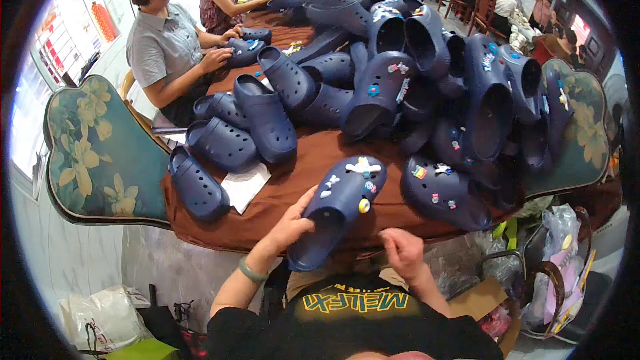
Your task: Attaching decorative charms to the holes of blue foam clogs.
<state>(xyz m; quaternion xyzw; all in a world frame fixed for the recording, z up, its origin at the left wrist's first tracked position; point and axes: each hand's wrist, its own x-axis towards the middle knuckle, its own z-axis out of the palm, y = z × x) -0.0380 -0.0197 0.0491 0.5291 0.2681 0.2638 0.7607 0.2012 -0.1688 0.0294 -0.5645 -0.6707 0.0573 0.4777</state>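
Observation:
A navy blue clog (347, 190) with several small charms on its toe is in my left hand (288, 225), thumb by the opening and fingers wrapped along its side. White, pink and yellow charms sit in its holes. To the right of it, apart from the clog, my right hand (403, 252) is closed with curled fingers; what they hold, if anything, is hidden. Just beyond that hand lies another charmed clog (443, 193) on the brown tablecloth (293, 187). Plain clogs (198, 183) without charms stand at the left, beside a white paper (247, 187).
A large heap of navy clogs (400, 67) covers the table's middle and right. Across at the left, a person (163, 47) handles a clog, with another person (223, 0) beyond. Floral chair backs (100, 153) flank the table. Bags (110, 317) and clear plastic (560, 227) lie low at both sides.

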